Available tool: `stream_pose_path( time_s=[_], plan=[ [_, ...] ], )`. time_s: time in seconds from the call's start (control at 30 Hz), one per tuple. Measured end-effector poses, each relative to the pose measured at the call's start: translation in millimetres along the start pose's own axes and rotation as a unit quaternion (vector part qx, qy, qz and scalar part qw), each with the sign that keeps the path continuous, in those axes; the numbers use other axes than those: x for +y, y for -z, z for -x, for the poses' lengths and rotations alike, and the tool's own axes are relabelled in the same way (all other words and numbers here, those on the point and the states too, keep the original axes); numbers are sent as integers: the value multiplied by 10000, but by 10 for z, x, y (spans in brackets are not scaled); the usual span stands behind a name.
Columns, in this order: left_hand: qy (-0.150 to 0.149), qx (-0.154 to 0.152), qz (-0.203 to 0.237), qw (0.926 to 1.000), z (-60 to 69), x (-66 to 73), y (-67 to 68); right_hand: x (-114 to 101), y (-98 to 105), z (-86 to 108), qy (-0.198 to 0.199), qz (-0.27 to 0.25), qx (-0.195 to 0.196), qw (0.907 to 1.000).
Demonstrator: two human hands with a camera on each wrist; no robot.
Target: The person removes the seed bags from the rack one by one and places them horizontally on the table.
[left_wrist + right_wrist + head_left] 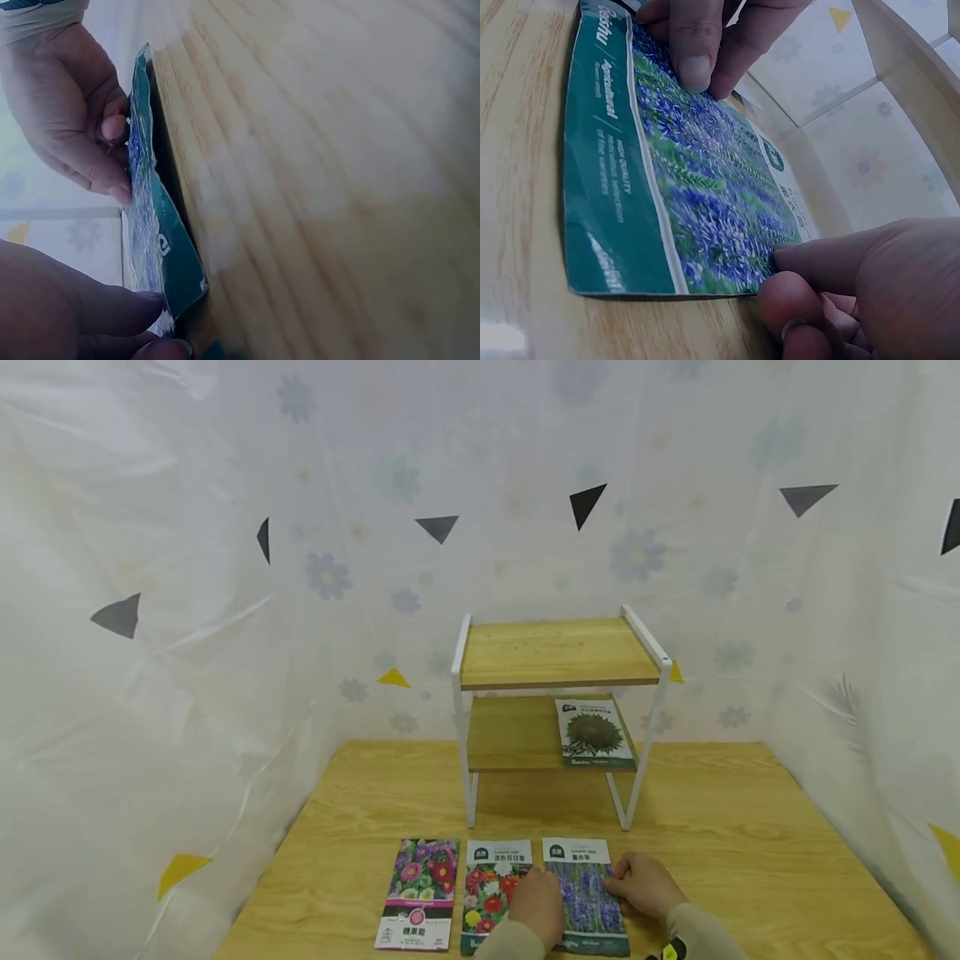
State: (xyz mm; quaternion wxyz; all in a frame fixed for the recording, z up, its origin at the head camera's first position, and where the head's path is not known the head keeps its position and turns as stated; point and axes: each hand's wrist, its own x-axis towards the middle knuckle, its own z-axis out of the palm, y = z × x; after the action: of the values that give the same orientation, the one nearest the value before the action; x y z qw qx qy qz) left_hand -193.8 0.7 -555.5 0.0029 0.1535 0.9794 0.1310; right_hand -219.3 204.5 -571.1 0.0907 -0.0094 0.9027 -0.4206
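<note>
A lavender seed packet with purple flowers and a green bottom band lies on the wooden table. My left hand pinches its left edge, thumb on the printed face in the left wrist view. On the opposite edge, my right hand grips the packet between thumb and curled fingers. The packet's lower edge looks slightly raised off the wood in the left wrist view. Beside it, partly covered by my left hand, is a packet with red, white and yellow flowers. A pink-banded packet lies farther left.
Behind the packets stands a two-tier wooden rack with a white frame. A sunflower seed packet lies on the right side of its lower shelf. Translucent flowered sheeting with black and yellow triangles surrounds the table.
</note>
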Motion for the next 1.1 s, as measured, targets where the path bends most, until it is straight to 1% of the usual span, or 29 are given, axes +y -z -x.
stream_pose_path(
  time_s=[0.07,0.1,0.2,0.27,0.33,0.47,0.53,0.6,0.67,0.7,0.77,0.83,0.9,0.93,1.0,1.1],
  plan=[
    [-32,-28,2,10000,-7,-4,13,4,1,6,43,-1,0,10000],
    [-26,-86,45,9999,-15,-8,22,6,1,6,58,-3,-3,10000],
    [-17,-118,146,9998,-39,-24,39,2,2,3,99,24,34,9999],
    [34,-102,246,9996,-41,-27,46,-7,2,6,129,26,63,9999],
    [65,-12,275,9996,-42,-32,38,-13,1,8,153,31,79,9998],
    [193,39,469,9987,-45,-39,14,-8,4,22,200,38,56,9998],
    [274,1,519,9983,-50,-45,8,9,6,25,241,57,-26,9997],
    [392,-116,619,9972,-55,-51,22,25,10,29,276,32,-113,9995],
    [483,-95,776,9958,-57,-58,46,38,13,31,310,-20,-202,9993],
    [516,-41,906,9945,-57,-59,68,45,14,30,319,-68,-244,9992],
    [552,118,1339,9894,-63,-63,117,52,17,31,319,-195,-291,9989],
    [456,414,1688,9837,-68,-69,170,62,23,31,328,-318,-317,9985],
    [320,610,1917,9790,-73,-72,238,77,33,27,400,-401,-361,9977],
    [234,711,1930,9783,-76,-76,268,84,41,26,439,-444,-394,9973],
    [130,814,1961,9771,-76,-84,330,98,65,27,530,-559,-475,9959],
    [93,818,2133,9735,-62,-90,418,106,113,41,622,-785,-682,9926]
  ],
)
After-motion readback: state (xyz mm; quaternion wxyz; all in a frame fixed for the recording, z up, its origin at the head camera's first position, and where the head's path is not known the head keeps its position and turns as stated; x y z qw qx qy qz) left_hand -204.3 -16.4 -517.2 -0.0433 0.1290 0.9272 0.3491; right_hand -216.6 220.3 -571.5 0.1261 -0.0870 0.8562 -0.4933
